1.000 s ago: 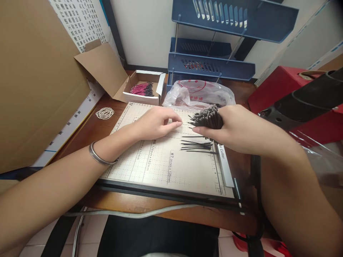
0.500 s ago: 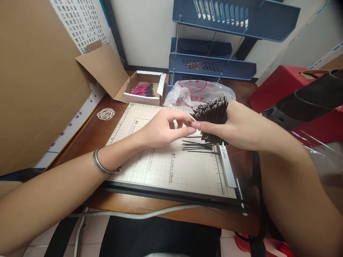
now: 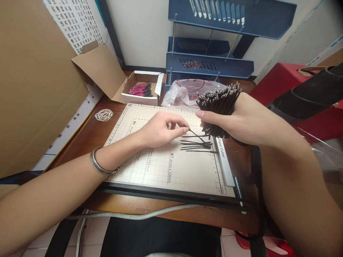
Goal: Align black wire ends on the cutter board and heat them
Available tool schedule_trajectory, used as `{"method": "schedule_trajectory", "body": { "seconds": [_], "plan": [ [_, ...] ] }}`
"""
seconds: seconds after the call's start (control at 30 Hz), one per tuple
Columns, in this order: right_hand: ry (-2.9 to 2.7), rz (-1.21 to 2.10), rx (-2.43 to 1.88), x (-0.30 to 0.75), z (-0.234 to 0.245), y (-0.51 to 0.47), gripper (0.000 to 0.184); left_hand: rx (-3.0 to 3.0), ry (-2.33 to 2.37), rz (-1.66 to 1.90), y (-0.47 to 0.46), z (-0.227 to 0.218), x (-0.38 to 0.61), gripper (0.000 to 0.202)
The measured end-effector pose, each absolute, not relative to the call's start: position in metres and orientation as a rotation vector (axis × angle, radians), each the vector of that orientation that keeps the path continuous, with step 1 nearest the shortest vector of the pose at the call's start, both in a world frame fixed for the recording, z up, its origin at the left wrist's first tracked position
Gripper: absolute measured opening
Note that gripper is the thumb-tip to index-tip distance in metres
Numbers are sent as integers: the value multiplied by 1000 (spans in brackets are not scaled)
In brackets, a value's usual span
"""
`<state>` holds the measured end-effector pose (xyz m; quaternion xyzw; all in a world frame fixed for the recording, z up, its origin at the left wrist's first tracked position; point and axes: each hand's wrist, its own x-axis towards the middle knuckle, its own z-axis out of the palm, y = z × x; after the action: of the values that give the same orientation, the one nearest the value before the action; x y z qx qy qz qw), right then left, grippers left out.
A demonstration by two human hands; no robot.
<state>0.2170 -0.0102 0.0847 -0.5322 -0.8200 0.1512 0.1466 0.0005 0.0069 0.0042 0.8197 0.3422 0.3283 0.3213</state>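
My right hand (image 3: 238, 119) is wrapped around a thick bundle of thin black sticks (image 3: 218, 107), held upright and tilted above the right side of a paper cutter board (image 3: 160, 167). My left hand (image 3: 160, 130) pinches a single black stick (image 3: 197, 135) by its upper end, its other end reaching down toward a small row of loose black sticks (image 3: 197, 145) lying on the board. A metal bangle sits on my left wrist.
A small white box of pink-and-black sticks (image 3: 142, 90) stands behind the board, beside a clear plastic bag (image 3: 184, 94). Rubber bands (image 3: 104, 115) lie at the left. Blue stacked trays (image 3: 209, 62) are at the back, cardboard (image 3: 34, 82) left, a red object (image 3: 281, 80) right.
My right hand lifted the bundle up and back. My left hand reached to the bundle, drew out one stick and now lowers it toward the loose row.
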Motion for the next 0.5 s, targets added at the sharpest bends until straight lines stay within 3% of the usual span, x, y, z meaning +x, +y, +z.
{"method": "schedule_trajectory", "body": {
  "seconds": [0.1,0.3,0.5],
  "plan": [
    [-2238,515,-1599,218,88,-12,31,2360,864,791,9,1,-3,18],
    [-2264,337,-1671,213,96,-12,31,2545,841,630,12,-3,-9,20],
    [-2385,161,-1785,199,111,27,45,2583,929,482,5,-5,0,55]
  ]
}}
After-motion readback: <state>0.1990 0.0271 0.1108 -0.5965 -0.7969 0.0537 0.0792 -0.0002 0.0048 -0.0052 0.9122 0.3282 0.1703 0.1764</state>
